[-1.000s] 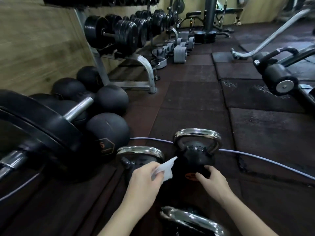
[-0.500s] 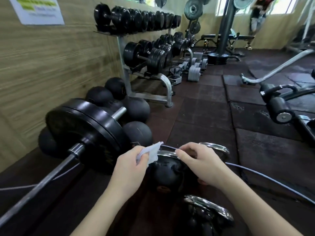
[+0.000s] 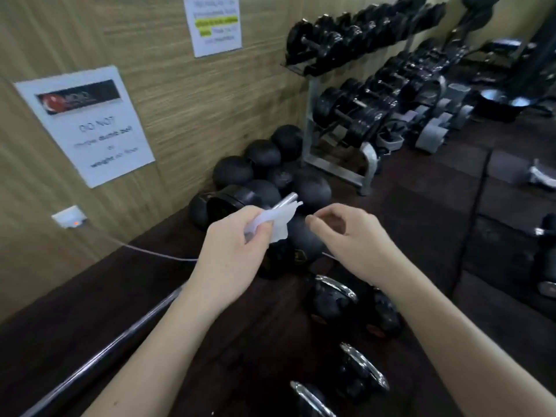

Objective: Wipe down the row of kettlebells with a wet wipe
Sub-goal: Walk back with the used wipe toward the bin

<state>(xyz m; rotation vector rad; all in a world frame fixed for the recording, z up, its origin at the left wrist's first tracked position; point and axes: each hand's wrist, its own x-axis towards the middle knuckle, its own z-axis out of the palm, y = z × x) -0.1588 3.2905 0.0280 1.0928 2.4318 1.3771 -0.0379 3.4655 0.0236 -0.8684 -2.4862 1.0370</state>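
Two hands are raised above the kettlebells: the left hand [image 3: 237, 251] pinches a crumpled white wet wipe [image 3: 275, 222] between thumb and fingers, while the right hand [image 3: 350, 236] is loosely curled and holds nothing, its fingertips just beside the wipe's free edge. Below them, on the dark rubber floor [image 3: 451, 236], the kettlebells stand in a row, the nearest chrome-handled kettlebell [image 3: 332, 299] under the forearms and more toward the bottom edge, all blurred by head motion. Nothing is being wiped at this moment; it looks like the wipe is being readied. To do this well, the free hand should probably take that loose edge and open the wipe out flat, so a fresh damp face meets the metal instead of a wad. Then wrap it around a handle and pull along the curve, steadying the bell with the other hand, before moving down to the body.
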